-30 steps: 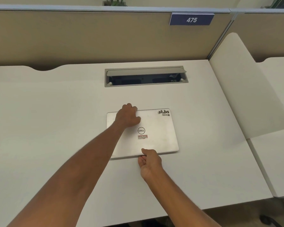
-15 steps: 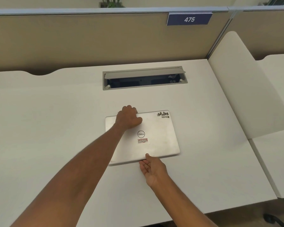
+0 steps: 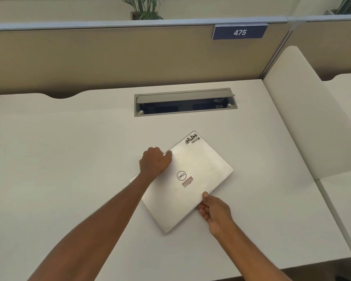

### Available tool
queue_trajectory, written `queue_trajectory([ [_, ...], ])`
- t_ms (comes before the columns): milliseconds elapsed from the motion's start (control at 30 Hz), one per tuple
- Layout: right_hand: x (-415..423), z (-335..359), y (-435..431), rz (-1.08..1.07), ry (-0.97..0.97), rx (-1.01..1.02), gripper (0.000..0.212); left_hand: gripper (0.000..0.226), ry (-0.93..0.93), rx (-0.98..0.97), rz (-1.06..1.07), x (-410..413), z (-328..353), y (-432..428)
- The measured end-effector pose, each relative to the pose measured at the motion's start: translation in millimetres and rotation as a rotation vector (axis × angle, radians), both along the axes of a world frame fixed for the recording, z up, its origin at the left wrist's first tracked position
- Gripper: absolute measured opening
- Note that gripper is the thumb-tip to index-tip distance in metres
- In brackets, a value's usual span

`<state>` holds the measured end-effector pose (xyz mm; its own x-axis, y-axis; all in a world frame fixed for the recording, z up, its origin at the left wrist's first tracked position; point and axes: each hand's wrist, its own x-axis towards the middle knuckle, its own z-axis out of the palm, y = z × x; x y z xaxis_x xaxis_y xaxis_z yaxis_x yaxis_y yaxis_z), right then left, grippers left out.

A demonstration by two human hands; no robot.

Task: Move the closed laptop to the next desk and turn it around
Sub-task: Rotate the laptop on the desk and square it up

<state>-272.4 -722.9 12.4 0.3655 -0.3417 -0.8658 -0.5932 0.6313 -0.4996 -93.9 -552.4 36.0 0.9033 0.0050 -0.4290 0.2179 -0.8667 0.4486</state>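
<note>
The closed laptop [image 3: 190,179] lies on the white desk [image 3: 69,179] a little below the middle of the view, skewed, so that its corner with the black sticker points to about 1 o'clock and another corner points to 5 o'clock. The left hand [image 3: 155,162] is curled over the edge at 10 o'clock, fingers bent around it and gripping it. The right hand [image 3: 215,211] takes the opposite edge at 5 o'clock, thumb on the lid and fingers underneath, so both hands hold the laptop. I cannot tell if it is lifted or only rests on the surface. At 12 o'clock is the open cable tray [image 3: 185,102], well apart. The step seems to be the pick-up. The next desk [image 3: 344,128] is at 3 o'clock, behind a white divider panel [image 3: 312,118]. The next move probably needs a lift over this panel, keeping the grip firm, then a turn of the laptop.
</note>
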Motion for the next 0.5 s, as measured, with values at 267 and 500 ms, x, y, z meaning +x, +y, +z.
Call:
queue_trajectory([
  [267,34,8,-42,0.243,-0.065,-0.230,0.012,0.068,0.060,-0.104,0.291,-39,-2,16],
  [500,84,13,-60,0.470,-0.113,-0.267,0.011,0.060,0.157,-0.280,0.574,-64,-2,29],
])
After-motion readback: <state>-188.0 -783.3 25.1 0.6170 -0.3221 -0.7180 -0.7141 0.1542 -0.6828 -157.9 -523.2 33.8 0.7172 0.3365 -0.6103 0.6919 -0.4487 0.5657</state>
